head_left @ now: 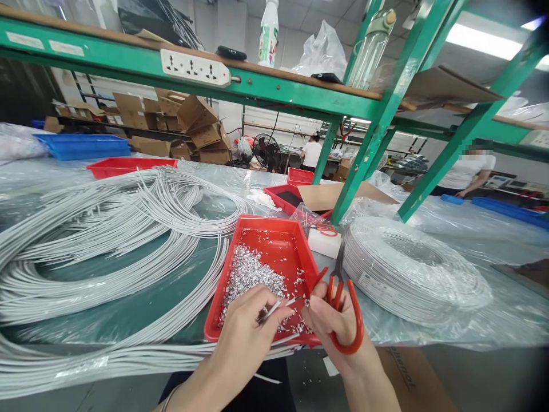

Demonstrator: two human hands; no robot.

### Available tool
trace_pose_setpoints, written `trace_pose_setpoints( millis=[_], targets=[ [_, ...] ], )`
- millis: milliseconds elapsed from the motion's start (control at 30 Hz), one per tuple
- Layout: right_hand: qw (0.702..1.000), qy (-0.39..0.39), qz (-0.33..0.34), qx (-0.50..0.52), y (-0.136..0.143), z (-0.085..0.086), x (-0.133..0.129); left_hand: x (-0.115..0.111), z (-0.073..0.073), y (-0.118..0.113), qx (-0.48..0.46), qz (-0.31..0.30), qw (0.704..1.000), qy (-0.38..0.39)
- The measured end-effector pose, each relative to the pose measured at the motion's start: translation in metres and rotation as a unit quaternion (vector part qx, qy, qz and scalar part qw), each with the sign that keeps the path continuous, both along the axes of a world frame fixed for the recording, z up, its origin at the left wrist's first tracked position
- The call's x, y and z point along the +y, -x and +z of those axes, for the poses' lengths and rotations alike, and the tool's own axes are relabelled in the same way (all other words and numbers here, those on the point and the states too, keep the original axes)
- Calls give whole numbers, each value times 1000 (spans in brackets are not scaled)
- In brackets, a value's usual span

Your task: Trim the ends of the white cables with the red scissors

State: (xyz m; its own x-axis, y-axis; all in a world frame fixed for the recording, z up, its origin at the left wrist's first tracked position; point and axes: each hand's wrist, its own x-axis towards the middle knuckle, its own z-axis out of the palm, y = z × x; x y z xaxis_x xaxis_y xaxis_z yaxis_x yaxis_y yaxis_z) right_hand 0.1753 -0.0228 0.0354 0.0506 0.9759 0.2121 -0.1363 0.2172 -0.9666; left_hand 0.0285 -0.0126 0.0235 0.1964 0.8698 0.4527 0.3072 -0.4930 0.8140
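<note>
My left hand (251, 320) is closed, pinching the end of a white cable (271, 311) whose dark tip points right. Close beside it, my right hand (332, 317) is wrapped round scissors with orange-red handles (355, 320); their dark blades point up and away. The right thumb and fingertip also pinch together near the cable tip, with a tiny shiny bit that I cannot make out clearly. Beneath both hands lies a red tray (306, 246) with a heap of small silvery pieces (253, 274) on its left side. A bundle of white cables (171, 326) runs below my left hand.
Coiled white cables (98, 292) spread across the left of the table. A plastic-wrapped cable coil (412, 269) stands at right, near a white box (325, 241). A green shelf frame (373, 149) crosses behind. More trays lie farther back; two people are in the background.
</note>
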Motion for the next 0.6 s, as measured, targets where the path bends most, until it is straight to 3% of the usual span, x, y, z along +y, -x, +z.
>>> trace_pose_setpoints(
  millis=[133, 267, 400, 500, 600],
  targets=[
    [996, -13, -36, -79, -17, -5, 27, 4, -1, 0, -42, -83, 987, 128],
    [991, -22, 12, -134, -28, -8, 43, 12, -3, 7, -87, -180, 956, 215],
    [982, -29, 92, -163, -32, 0, 20, 14, -1, 15, -162, -175, 932, 274],
    [972, 15, 160, -171, -36, 10, -8, 11, 3, 18, -195, -146, 925, 292],
    [958, 58, 170, -222, -36, 15, -27, 7, 7, 18, -220, -132, 923, 286]
  ],
)
